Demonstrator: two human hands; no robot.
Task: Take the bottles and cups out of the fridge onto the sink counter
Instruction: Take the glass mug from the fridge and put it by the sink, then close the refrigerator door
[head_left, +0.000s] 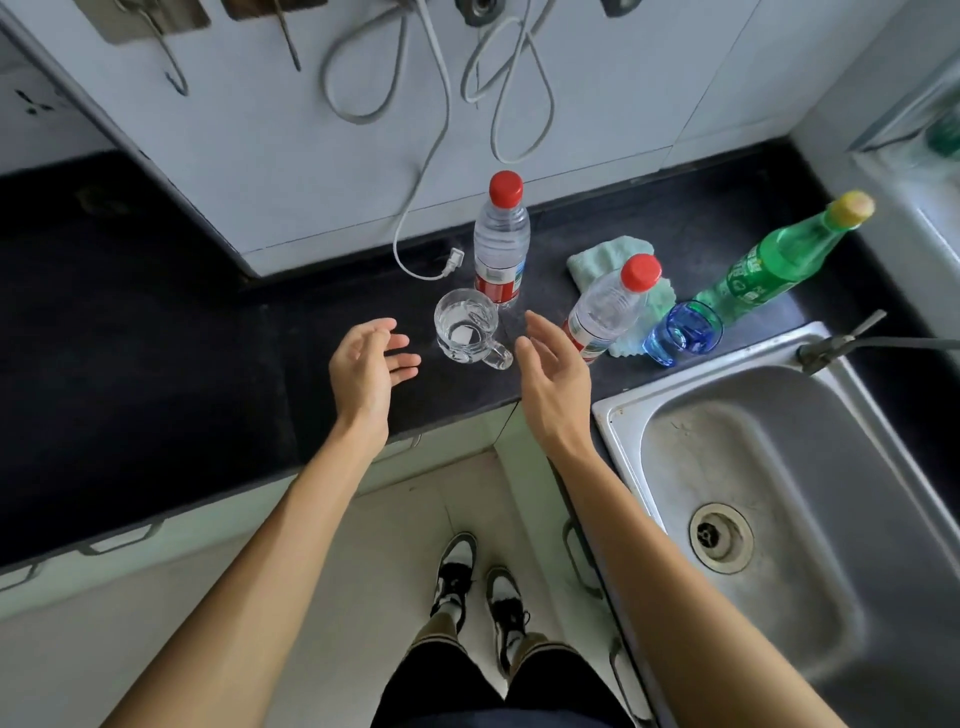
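A clear glass mug (466, 332) with a handle stands on the black counter (156, 312) between my two hands. My left hand (366, 366) hovers just left of it, fingers relaxed, holding nothing. To the mug's right, my right hand (550, 371) is also open and apart from it. Behind the mug stands a water bottle with a red cap (501, 239). A second red-capped water bottle (608, 306), a blue glass cup (680, 332) and a green bottle with a yellow cap (774, 260) stand further right.
A steel sink (779, 467) with a tap (841, 343) fills the right side. A pale green cloth (602, 260) lies under the right bottles. A white cable with a plug (452, 260) hangs from the wall onto the counter. My feet stand on the tiled floor below.
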